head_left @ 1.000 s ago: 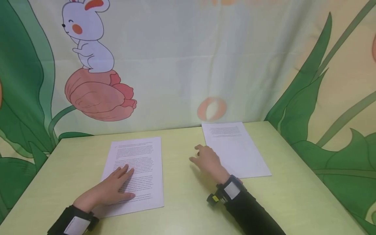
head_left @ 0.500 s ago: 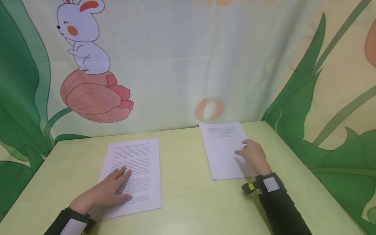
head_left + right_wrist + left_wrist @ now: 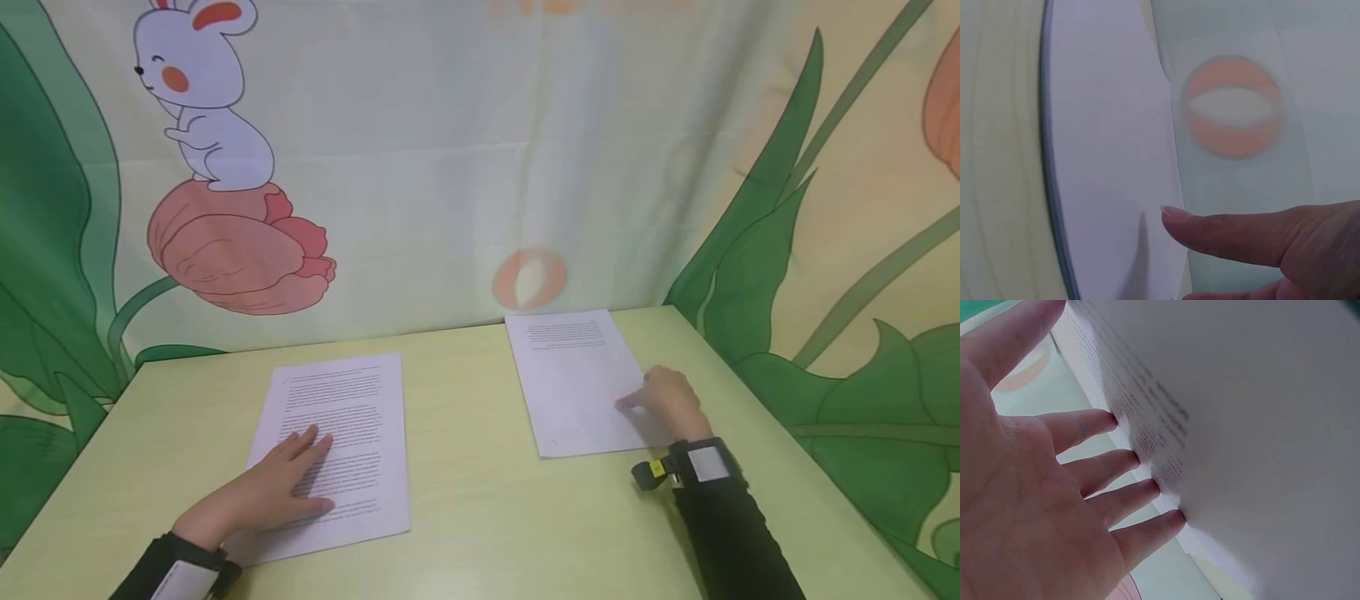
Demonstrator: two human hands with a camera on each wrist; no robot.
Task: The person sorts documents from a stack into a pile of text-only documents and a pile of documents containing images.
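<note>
On the left of the table, my left hand (image 3: pixel 262 496) rests with spread fingers on a printed paper stack (image 3: pixel 360 475), covered with several paragraphs of text. The left wrist view shows its straight fingertips (image 3: pixel 1124 540) on the printed sheet (image 3: pixel 1260 437). At the right edge of a second paper stack (image 3: pixel 573 392) is my right hand (image 3: pixel 671 404). This stack has a few lines of text at its top and bare white below. In the right wrist view the straight thumb (image 3: pixel 1229 234) reaches over the page, its shadow lying on the white paper (image 3: pixel 1107 125). The other right fingers are mostly hidden.
Both stacks lie on a pale yellow table (image 3: pixel 465 467), apart from each other. Behind the table hangs a curtain (image 3: pixel 405 167) printed with a rabbit, a flower and green leaves. Each wrist carries a strapped black device (image 3: pixel 697 462) over a dark sleeve.
My right hand has moved right, from the left side of the right-hand stack across it to its right edge. My left hand stays on its stack. The view has turned slightly right.
</note>
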